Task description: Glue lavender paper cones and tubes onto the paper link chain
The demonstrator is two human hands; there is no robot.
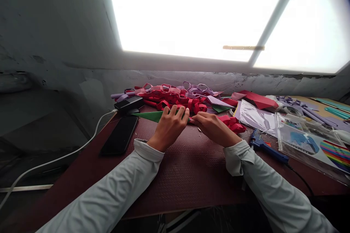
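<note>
My left hand [169, 125] presses its fingers down on a long green paper piece [150, 115] that tapers to a point at the left. My right hand [213, 127] is closed beside it, its fingertips pinching at the same green piece near its right end. Both hands rest on the dark red table mat [177, 174]. Just behind them lies a heap of red, pink and purple folded paper loops [175, 96]. More red loops [233, 123] sit right of my right hand.
A black phone [120, 134] lies left of my hands, with a black device [128, 103] and white cable [54, 160] behind it. A blue glue gun [266, 147] lies to the right. Plastic sleeves with coloured sheets [311, 143], red paper [258, 100] and purple strips [308, 111] fill the right.
</note>
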